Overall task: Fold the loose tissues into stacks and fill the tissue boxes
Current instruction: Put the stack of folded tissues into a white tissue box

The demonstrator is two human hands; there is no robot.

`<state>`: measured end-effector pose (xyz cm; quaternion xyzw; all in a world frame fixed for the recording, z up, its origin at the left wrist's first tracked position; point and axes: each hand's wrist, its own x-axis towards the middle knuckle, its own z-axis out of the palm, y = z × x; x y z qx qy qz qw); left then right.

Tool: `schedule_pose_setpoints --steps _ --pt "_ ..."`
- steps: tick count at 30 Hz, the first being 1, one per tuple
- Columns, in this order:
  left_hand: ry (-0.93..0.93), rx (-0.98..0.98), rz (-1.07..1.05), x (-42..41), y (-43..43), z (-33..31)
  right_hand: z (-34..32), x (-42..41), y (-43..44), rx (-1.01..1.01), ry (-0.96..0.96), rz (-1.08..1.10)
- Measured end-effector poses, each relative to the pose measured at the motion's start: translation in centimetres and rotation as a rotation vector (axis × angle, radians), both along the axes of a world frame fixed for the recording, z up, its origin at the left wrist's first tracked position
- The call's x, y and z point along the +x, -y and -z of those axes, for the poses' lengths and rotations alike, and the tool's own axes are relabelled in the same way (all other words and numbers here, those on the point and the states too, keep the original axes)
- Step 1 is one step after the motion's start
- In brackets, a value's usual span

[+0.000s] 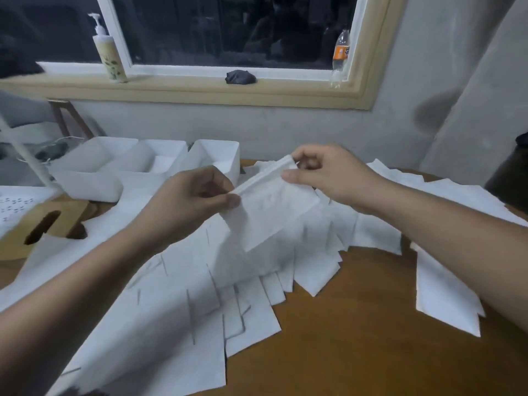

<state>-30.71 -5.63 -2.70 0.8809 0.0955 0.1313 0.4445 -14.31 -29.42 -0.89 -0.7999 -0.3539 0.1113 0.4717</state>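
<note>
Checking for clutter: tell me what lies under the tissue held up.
Under the held tissue, pinched by left hand and right hand, overlapping loose tissues lie spread on the wooden table. Whatever sits beneath that layer is covered.

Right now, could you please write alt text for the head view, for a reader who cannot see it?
A left hand and a right hand each pinch one end of a folded white tissue, held above many loose tissues spread over a wooden table. Open white boxes stand at the table's far left, below a dark window.
</note>
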Motion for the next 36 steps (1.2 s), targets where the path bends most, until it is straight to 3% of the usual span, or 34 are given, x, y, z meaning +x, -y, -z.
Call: schedule_pose_setpoints --steps 11,20,29,36 --pt "0.008 0.021 -0.247 3.8 -8.8 0.5 -2.9 9.5 -17.0 -0.159 0.118 -0.098" --pt "0.029 0.04 -0.369 8.8 -13.7 0.7 -1.8 14.6 -25.4 -0.284 0.242 -0.046" --pt "-0.028 0.448 -0.316 11.7 -15.0 1.7 0.3 15.5 -27.6 -0.382 0.444 -0.055" --pt "-0.189 0.655 -0.198 12.4 -14.6 3.0 2.9 14.6 -27.4 -0.443 0.513 -0.069"
